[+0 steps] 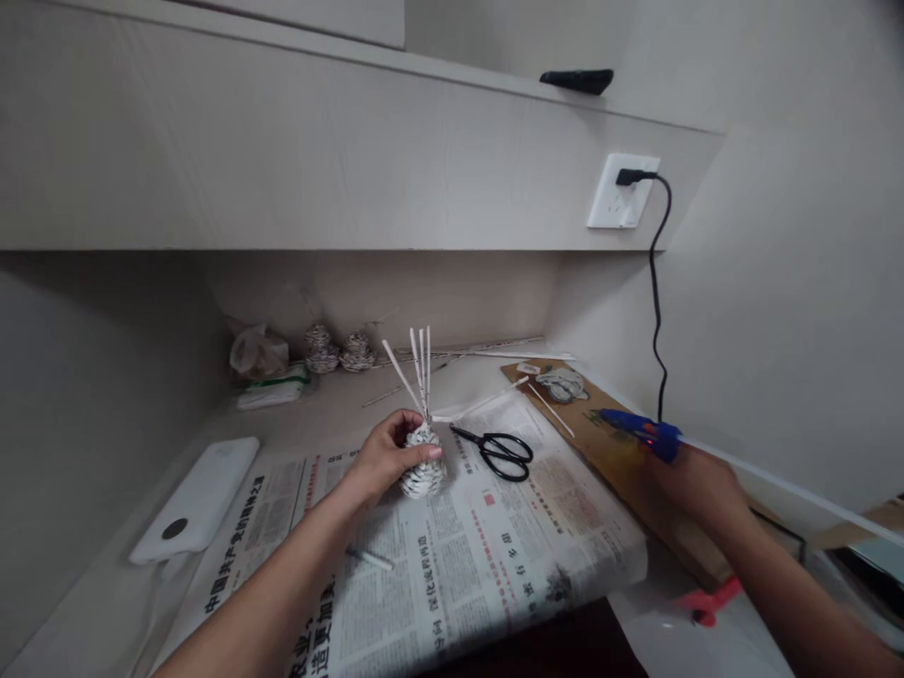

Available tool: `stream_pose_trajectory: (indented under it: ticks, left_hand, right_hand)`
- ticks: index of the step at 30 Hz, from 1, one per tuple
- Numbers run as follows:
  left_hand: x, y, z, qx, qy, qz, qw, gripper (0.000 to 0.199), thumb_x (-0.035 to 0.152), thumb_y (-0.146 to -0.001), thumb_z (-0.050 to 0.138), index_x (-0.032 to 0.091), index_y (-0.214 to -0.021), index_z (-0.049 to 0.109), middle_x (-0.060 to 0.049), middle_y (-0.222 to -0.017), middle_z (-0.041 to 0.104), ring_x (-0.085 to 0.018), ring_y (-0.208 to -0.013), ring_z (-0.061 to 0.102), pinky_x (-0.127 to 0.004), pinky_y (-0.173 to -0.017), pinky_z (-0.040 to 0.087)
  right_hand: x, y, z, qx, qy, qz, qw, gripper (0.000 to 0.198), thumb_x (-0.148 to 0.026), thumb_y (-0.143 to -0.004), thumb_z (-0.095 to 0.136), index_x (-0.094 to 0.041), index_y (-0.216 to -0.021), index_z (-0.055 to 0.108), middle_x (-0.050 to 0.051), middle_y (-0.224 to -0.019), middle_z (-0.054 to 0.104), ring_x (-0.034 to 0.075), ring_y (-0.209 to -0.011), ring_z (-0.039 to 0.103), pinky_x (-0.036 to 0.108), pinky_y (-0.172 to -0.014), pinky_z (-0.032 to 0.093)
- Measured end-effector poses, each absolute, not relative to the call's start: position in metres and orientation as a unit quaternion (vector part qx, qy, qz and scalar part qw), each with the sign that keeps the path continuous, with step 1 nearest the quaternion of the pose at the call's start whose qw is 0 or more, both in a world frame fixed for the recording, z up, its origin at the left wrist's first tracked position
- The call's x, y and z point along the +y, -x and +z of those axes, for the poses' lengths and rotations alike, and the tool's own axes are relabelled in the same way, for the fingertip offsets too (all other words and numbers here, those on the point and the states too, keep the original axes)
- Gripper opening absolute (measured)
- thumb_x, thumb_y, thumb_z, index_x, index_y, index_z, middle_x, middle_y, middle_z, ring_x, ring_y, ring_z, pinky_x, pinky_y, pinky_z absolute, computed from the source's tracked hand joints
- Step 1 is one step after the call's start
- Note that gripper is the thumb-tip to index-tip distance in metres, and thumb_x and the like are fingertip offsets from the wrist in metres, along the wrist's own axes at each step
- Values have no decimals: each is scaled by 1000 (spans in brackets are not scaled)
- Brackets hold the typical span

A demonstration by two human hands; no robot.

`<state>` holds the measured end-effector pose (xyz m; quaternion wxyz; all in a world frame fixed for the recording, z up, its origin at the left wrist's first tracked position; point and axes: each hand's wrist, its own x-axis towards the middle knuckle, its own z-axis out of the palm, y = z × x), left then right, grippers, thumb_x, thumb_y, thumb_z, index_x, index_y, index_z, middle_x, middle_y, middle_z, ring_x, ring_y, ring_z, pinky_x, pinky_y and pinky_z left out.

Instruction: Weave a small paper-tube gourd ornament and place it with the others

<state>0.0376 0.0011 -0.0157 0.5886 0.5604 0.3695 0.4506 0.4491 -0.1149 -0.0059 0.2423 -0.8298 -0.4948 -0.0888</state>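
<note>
Left of scissors: woven piece, left hand fingers curled round it
Right of scissors: glue gun, right hand fingers closed on it
Gluing: likely the step tbh; gun needed bringing closer

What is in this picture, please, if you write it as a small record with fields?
Left hand: holds a woven piece, thin rods rising from its top
Right hand: holds a blue glue gun over cardboard
Between hands: black-handled scissors, lying on newspaper
Back: two more woven pieces
Wall outlet: black plug inserted
</note>
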Motion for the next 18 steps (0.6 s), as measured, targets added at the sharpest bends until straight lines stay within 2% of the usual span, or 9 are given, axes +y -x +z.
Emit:
stream_pose_trajectory:
  ticks: [3,8,14,18]
  left_hand:
    - [3,-36,-16,359,-559,449,598,43,25,-54,86,18,-86,58,3,-77,60,-11,-68,55,-22,-64,43]
    - [7,-34,-19,361,-549,454,602,42,26,-54,86,18,-87,61,2,-77,63,-12,-69,58,-23,-65,43]
    - [8,-35,-20,360,-538,461,607,40,22,-57,85,19,-87,59,2,-79,62,-11,-71,58,-22,-67,44]
    - [7,-36,-18,354,-547,463,602,40,21,-57,85,18,-87,59,3,-77,61,-10,-70,56,-21,-65,43]
  right_hand:
    - [-107,-431,-9,-516,836,-103,157,33,-35,-84,47,-17,-97,71,18,-83,72,33,-75,68,37,-58,43]
    - [-102,-419,-13,-526,832,-84,156,38,-30,-84,44,-21,-116,64,14,-88,72,31,-73,67,35,-57,43]
    - [-103,-412,-11,-534,819,-14,209,37,-38,-80,54,-21,-110,68,11,-96,73,31,-85,67,36,-68,47]
    - [-107,-403,-1,-535,809,45,237,35,-46,-78,59,-22,-100,72,10,-90,74,30,-81,68,35,-66,48]
